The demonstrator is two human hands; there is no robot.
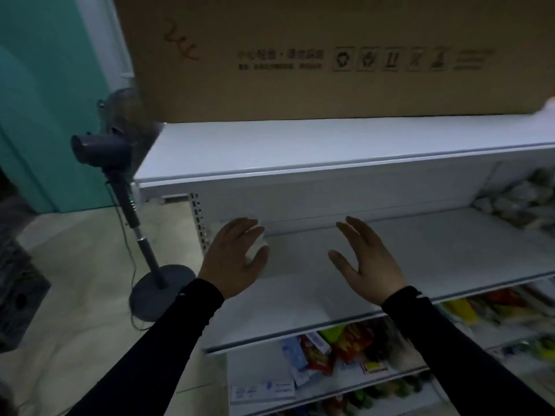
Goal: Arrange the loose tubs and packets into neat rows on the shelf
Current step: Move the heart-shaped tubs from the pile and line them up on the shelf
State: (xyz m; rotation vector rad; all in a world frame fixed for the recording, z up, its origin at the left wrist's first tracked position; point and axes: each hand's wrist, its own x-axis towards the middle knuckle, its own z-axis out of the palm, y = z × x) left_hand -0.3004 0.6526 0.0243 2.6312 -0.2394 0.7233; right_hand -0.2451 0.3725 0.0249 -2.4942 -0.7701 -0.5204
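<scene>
My left hand [237, 256] curls round a small white tub [255, 247] at the far left end of the middle white shelf [450, 253], close to the back panel. Most of the tub is hidden by my fingers. My right hand [366, 259] hovers over the bare shelf to the right of it, fingers straight and spread, holding nothing. A blurred heap of pale packets [522, 202] lies at the far right of the same shelf.
A large cardboard box [300, 55] sits on the top shelf [330, 145]. The lower shelves hold coloured packets [330, 346] and boxes. A standing fan [120, 151] is on the floor left of the shelving, before a teal wall.
</scene>
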